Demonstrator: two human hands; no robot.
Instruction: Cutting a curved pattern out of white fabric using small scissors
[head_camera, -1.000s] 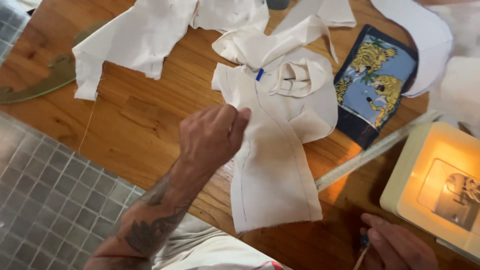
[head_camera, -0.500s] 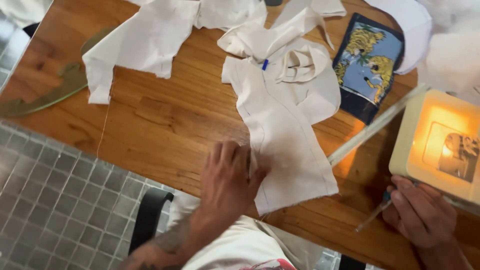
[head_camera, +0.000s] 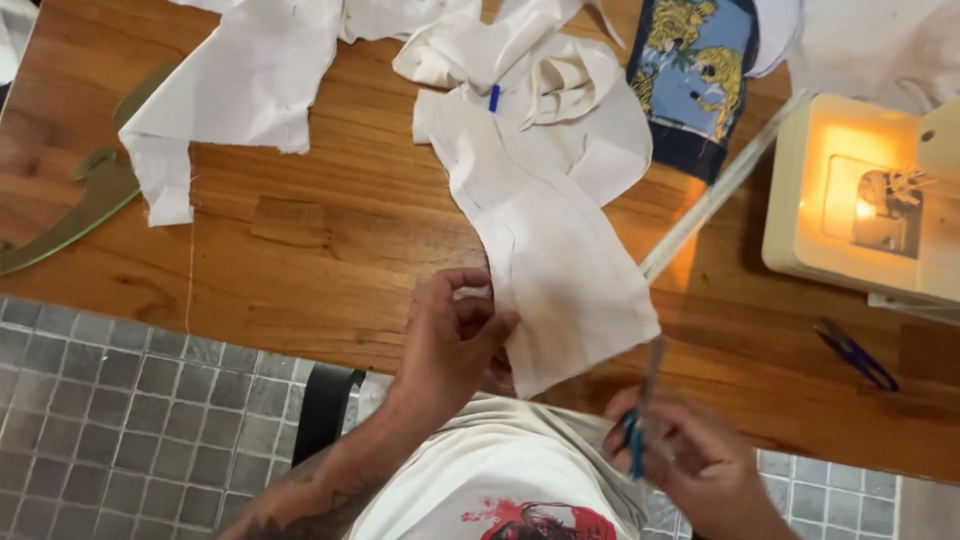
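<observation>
My left hand (head_camera: 455, 335) pinches the near left edge of a long white fabric piece (head_camera: 560, 250) that lies on the wooden table (head_camera: 300, 240) and hangs a little over its front edge. My right hand (head_camera: 690, 460) is low at the right, below the table's edge, closed around a small blue-handled snipper (head_camera: 640, 425) whose blade points up toward the fabric's near corner. A small blue clip (head_camera: 494, 97) sits on the fabric farther up.
More white fabric pieces (head_camera: 240, 80) lie at the back left. A clear ruler (head_camera: 720, 190) runs diagonally beside a lit sewing machine (head_camera: 860, 200). Blue patterned cloth (head_camera: 695, 75), a green curve ruler (head_camera: 90, 200) and blue-handled scissors (head_camera: 855, 355) also lie on the table. Grey tiled floor below.
My left hand came down from above the table and took hold of the fabric's near edge. My right hand moved left, toward the fabric, with the snipper.
</observation>
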